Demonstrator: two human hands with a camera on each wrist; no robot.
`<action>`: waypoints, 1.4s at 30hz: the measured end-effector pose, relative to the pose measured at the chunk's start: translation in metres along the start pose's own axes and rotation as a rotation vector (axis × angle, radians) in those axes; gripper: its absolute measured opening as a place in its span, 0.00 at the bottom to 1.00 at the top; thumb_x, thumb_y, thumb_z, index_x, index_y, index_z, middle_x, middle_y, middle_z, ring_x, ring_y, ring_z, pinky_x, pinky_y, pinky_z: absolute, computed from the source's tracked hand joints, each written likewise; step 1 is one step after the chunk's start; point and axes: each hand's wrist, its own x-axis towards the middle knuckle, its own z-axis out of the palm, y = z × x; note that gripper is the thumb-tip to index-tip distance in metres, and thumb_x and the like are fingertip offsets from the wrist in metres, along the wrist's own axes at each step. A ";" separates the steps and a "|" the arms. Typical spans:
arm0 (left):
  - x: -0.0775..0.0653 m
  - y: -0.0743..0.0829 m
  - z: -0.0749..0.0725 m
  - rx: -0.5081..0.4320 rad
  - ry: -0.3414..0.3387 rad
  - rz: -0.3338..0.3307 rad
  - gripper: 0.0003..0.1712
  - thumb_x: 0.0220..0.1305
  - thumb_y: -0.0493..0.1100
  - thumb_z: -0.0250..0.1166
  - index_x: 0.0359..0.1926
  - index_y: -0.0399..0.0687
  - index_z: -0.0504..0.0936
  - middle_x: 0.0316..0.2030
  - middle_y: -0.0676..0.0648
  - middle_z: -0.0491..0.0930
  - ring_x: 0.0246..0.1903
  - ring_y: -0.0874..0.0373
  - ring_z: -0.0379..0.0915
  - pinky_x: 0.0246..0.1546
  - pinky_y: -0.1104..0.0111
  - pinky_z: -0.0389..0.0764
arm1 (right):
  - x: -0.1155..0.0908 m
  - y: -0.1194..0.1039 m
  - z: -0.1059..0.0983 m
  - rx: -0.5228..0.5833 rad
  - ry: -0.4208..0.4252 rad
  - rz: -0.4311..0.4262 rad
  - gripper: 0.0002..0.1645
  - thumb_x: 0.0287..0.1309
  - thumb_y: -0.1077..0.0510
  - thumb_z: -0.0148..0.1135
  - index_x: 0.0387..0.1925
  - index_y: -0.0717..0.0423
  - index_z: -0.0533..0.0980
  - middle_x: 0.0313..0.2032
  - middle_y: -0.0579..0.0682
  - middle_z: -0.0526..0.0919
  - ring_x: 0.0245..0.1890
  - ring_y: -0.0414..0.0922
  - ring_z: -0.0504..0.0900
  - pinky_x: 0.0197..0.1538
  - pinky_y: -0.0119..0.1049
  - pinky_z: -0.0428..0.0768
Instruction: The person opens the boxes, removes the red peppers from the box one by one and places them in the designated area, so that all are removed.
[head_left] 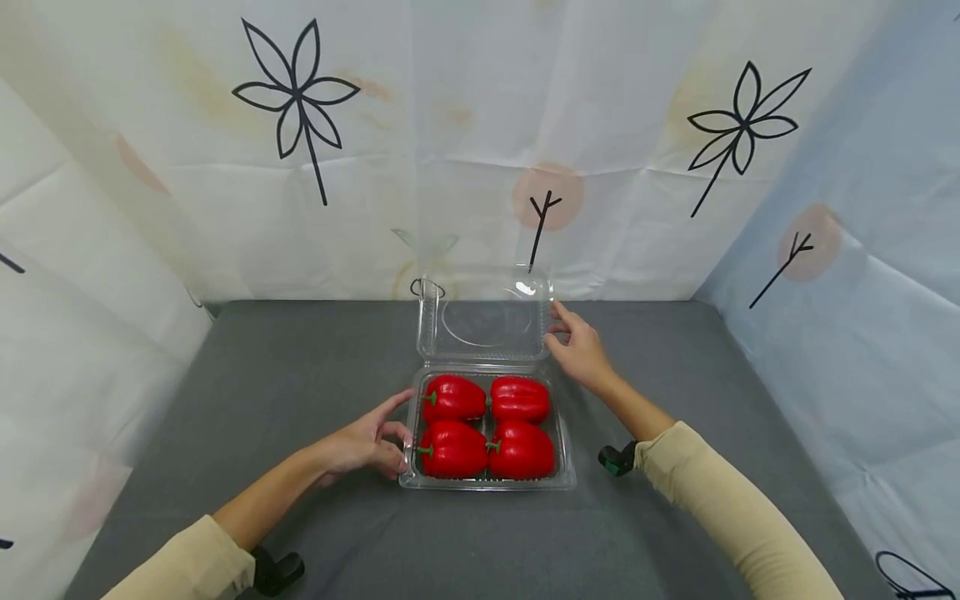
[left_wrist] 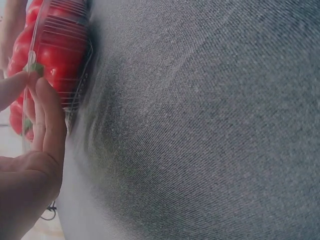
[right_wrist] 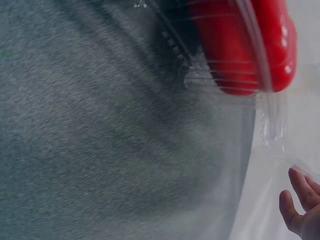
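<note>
A clear plastic clamshell container (head_left: 567,479) lies on the table with its lid (head_left: 487,321) swung up at the back. Several red bell peppers (head_left: 452,450) with green stems sit in its base, in two rows. At the base's left side, my left hand (head_left: 367,442) pinches the rim between thumb and fingers, as the left wrist view shows (left_wrist: 37,130). My right hand (head_left: 583,354) is at the lid's right edge. In the right wrist view its fingertips touch the lid's edge, while the thumb (right_wrist: 287,207) stands apart from it.
A grey cloth (head_left: 300,358) covers the table. White patterned curtains (head_left: 480,125) hang behind it and at both sides, and the raised lid stands close to the back one. Black straps with small devices (head_left: 618,458) are on both wrists.
</note>
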 end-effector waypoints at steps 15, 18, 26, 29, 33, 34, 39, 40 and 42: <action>-0.002 -0.001 0.001 0.005 -0.010 0.014 0.57 0.59 0.31 0.66 0.79 0.49 0.38 0.42 0.42 0.77 0.36 0.50 0.81 0.43 0.58 0.82 | -0.009 0.010 0.010 -0.063 -0.145 0.066 0.39 0.62 0.62 0.58 0.73 0.60 0.58 0.66 0.72 0.67 0.58 0.61 0.77 0.47 0.53 0.82; -0.001 -0.002 0.001 0.015 0.025 0.031 0.55 0.60 0.32 0.66 0.78 0.48 0.40 0.41 0.42 0.79 0.37 0.49 0.81 0.43 0.57 0.83 | -0.010 0.011 0.013 -0.072 -0.194 0.071 0.39 0.63 0.60 0.58 0.73 0.62 0.57 0.67 0.71 0.65 0.60 0.62 0.75 0.49 0.54 0.81; 0.000 -0.003 0.002 -0.006 0.062 0.039 0.54 0.61 0.32 0.66 0.78 0.47 0.42 0.38 0.43 0.80 0.33 0.52 0.79 0.39 0.59 0.83 | -0.013 0.014 0.016 -0.108 -0.224 0.047 0.39 0.63 0.58 0.59 0.72 0.64 0.58 0.66 0.70 0.67 0.62 0.62 0.73 0.55 0.58 0.77; 0.000 -0.003 0.003 -0.012 0.069 0.034 0.54 0.61 0.32 0.66 0.78 0.47 0.43 0.38 0.43 0.80 0.33 0.52 0.79 0.39 0.60 0.83 | -0.013 0.015 0.016 -0.099 -0.219 0.049 0.39 0.63 0.57 0.59 0.72 0.64 0.59 0.66 0.71 0.67 0.62 0.62 0.73 0.55 0.59 0.76; 0.001 -0.003 0.005 -0.016 0.082 0.032 0.54 0.60 0.32 0.67 0.78 0.48 0.43 0.37 0.44 0.80 0.33 0.52 0.79 0.38 0.61 0.83 | -0.013 0.014 0.013 -0.109 -0.213 0.048 0.39 0.64 0.57 0.59 0.72 0.63 0.59 0.68 0.69 0.65 0.65 0.63 0.69 0.60 0.60 0.72; 0.001 -0.003 0.005 -0.016 0.086 0.032 0.54 0.60 0.31 0.67 0.78 0.48 0.43 0.37 0.44 0.80 0.33 0.52 0.79 0.38 0.61 0.83 | -0.013 0.013 0.012 -0.118 -0.210 0.043 0.39 0.64 0.56 0.59 0.73 0.63 0.59 0.69 0.68 0.64 0.67 0.63 0.67 0.62 0.61 0.70; 0.001 -0.003 0.005 -0.014 0.097 0.034 0.54 0.60 0.31 0.67 0.78 0.48 0.43 0.36 0.44 0.80 0.33 0.52 0.79 0.37 0.61 0.83 | -0.016 0.006 0.002 -0.134 -0.199 -0.012 0.41 0.63 0.55 0.62 0.73 0.61 0.59 0.71 0.64 0.62 0.70 0.62 0.62 0.65 0.63 0.64; 0.001 -0.003 0.005 -0.013 0.098 0.035 0.54 0.60 0.31 0.67 0.78 0.48 0.43 0.37 0.44 0.80 0.33 0.52 0.79 0.37 0.61 0.82 | -0.018 0.005 -0.001 -0.129 -0.200 -0.032 0.41 0.63 0.55 0.63 0.73 0.61 0.59 0.70 0.64 0.63 0.69 0.62 0.64 0.64 0.63 0.65; 0.001 -0.004 0.006 -0.012 0.102 0.034 0.54 0.60 0.31 0.66 0.78 0.48 0.43 0.37 0.44 0.80 0.33 0.53 0.79 0.37 0.61 0.82 | -0.023 0.002 -0.005 -0.114 -0.205 -0.084 0.42 0.62 0.55 0.66 0.73 0.61 0.60 0.69 0.64 0.65 0.66 0.62 0.67 0.61 0.63 0.69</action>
